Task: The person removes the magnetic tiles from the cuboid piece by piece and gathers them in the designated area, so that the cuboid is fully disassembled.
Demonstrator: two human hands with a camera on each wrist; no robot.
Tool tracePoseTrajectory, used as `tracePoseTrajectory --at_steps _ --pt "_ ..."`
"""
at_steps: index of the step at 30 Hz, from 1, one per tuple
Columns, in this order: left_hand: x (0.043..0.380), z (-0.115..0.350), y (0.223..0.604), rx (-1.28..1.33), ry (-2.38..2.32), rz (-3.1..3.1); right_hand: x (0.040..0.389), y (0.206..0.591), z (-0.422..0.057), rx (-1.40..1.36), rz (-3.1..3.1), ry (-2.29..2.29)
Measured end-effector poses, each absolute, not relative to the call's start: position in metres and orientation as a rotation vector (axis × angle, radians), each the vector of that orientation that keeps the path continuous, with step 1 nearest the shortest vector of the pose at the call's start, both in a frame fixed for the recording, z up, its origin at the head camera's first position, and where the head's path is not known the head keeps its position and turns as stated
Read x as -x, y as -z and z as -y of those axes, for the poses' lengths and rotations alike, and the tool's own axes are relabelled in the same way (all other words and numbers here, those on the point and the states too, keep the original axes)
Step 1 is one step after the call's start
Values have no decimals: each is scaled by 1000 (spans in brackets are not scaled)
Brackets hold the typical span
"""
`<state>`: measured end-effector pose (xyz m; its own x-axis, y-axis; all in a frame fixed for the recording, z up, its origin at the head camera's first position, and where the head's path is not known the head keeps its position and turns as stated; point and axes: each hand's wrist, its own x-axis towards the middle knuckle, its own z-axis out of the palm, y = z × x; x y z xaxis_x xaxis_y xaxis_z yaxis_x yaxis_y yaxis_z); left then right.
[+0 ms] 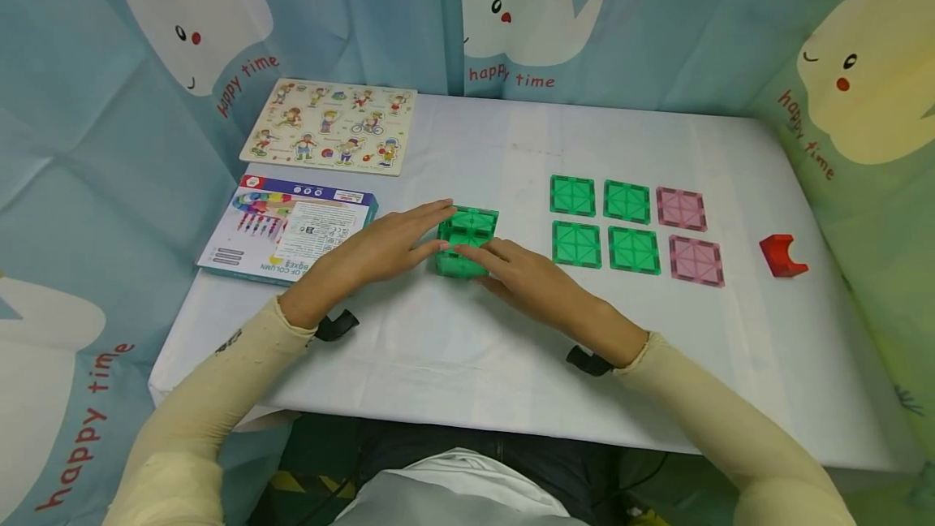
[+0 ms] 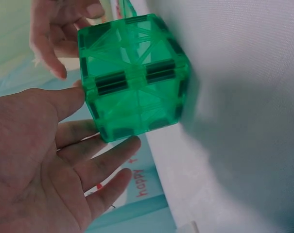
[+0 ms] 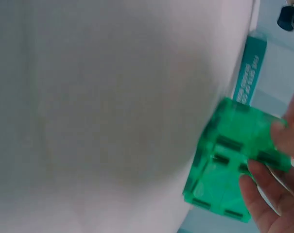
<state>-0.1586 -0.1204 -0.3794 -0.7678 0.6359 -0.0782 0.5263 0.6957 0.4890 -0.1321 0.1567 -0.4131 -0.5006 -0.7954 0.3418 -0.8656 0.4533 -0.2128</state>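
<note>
One green cube (image 1: 467,240) of translucent magnetic tiles sits on the white table (image 1: 453,347), a bit left of centre, between my two hands. My left hand (image 1: 380,250) lies against its left side, fingers straight and loosely spread, tips touching the cube's top and left face; in the left wrist view the fingers (image 2: 112,160) lie flat along the cube's (image 2: 134,77) side, nothing curled round it. My right hand (image 1: 536,282) comes in from the right front, fingers mostly straight, tips touching the near top edge of the cube; in the right wrist view fingertips (image 3: 283,138) press on the cube (image 3: 236,160), view is blurred so cannot tell more than contact. Just right of the cube, four flat green tiles (image 1: 605,224) lie in a two by two block on the table, apart from each other by small gaps. Two pink tiles (image 1: 688,235) lie right beside them, one behind the other. Further right, near the table edge, a small red block (image 1: 782,256) with a notch on top. Left of the cube, a toy box (image 1: 288,227) lies flat, partly under my left hand's side. Behind it, a wooden picture puzzle board (image 1: 330,125). Blue cartoon curtain (image 1: 109,144) all around the table
</note>
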Motion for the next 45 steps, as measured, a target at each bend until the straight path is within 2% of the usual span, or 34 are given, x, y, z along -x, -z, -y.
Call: tracePoseTrajectory --at_steps 18,25,31,38,45 --pt "156 119 376 -917 -642 -2684 115 412 -155 -1554 2417 -305" --pt "156 119 376 -919 -635 -2673 109 405 -164 -1497 2446 -452" --pt "157 118 377 -921 -635 -2668 110 392 -188 -1300 2562 -841" --pt "158 118 378 -922 -631 -2657 124 383 -244 -923 2744 -1063" --pt "157 118 378 -912 -646 -2643 129 386 -288 -791 2977 -1188"
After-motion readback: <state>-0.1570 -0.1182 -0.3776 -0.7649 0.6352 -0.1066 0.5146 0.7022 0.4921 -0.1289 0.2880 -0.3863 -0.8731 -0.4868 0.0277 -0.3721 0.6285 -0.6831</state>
